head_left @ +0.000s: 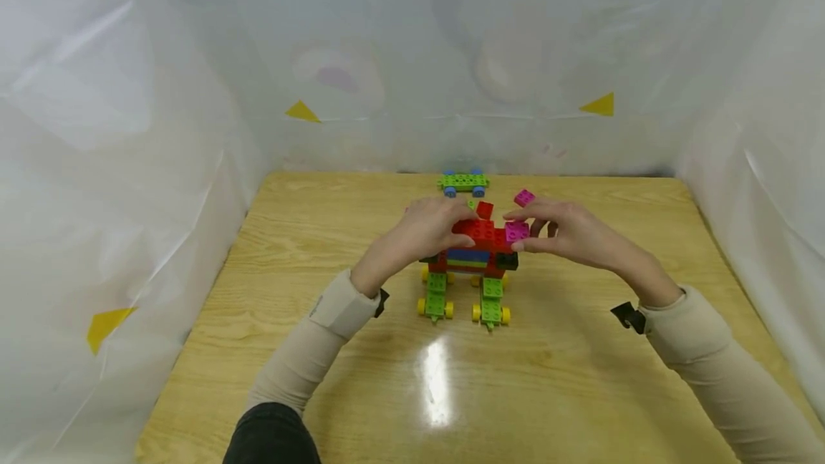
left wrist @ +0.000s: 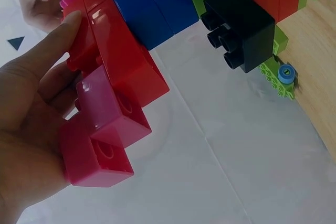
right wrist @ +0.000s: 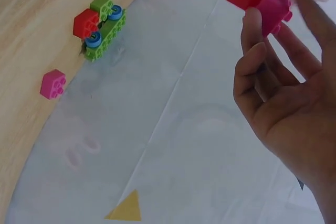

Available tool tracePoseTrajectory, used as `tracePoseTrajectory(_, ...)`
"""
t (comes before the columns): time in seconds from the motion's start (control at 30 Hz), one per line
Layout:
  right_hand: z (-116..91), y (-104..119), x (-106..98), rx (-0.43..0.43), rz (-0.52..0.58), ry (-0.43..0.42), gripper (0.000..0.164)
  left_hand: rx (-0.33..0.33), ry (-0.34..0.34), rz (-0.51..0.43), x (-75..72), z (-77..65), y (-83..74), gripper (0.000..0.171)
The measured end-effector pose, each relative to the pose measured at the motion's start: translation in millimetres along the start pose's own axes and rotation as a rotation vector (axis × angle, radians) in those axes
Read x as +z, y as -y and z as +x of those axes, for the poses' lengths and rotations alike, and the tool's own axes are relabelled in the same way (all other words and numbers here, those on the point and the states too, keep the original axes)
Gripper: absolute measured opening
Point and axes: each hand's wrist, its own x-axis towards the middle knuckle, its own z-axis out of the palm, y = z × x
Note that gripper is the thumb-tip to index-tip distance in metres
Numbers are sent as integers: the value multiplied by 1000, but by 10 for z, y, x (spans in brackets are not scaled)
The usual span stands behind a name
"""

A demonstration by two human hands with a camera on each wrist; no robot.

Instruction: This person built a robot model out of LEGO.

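Observation:
A figure of toy building bricks stands on the table, with two green wheeled bases (head_left: 436,296) at the bottom and blue bricks (head_left: 468,255) in its middle. Across its top runs a row of red bricks (head_left: 480,231), which my left hand (head_left: 425,229) grips between thumb and fingers. Two pink bricks (left wrist: 107,106) step down at the row's left end, close to my left palm. My right hand (head_left: 573,233) pinches another pink brick (head_left: 515,231) at the row's right end; in the right wrist view it sits against the red. Black bricks (left wrist: 239,30) jut from the sides.
Behind the figure, a green base with blue wheels (head_left: 464,181) lies near the table's back edge. A loose red brick (head_left: 485,210), a small green brick (right wrist: 102,4) and a loose pink brick (head_left: 524,197) are nearby. Pale sheeting (head_left: 445,34) with yellow triangles surrounds the table.

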Motion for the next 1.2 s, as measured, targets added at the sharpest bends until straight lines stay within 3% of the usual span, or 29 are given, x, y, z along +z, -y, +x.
tracePoseTrajectory(0.13,82,-149,-81,111,24,-21,39,10,-14,3,3,-12,-10,41)
tracePoseTrajectory(0.27,231,-537,-72,239,6,-86,37,6,-22,-4,3,-13,-3,41)
tracePoseTrajectory(0.5,480,-1342,328,393,34,-58,39,-7,-7,-15,31,-16,12,43)
tracePoseTrajectory(0.63,602,-1601,520,458,-5,-57,48,-1,-6,-10,55,7,18,43)
tracePoseTrajectory(0.83,676,-1765,678,541,-122,-68,54,6,-14,-10,65,60,17,44)
tracePoseTrajectory(1.0,620,-1752,740,569,-78,-115,46,8,3,-21,62,95,1,46)
tracePoseTrajectory(1.2,549,-1770,781,534,-75,-139,42,-11,21,-13,51,126,9,46)
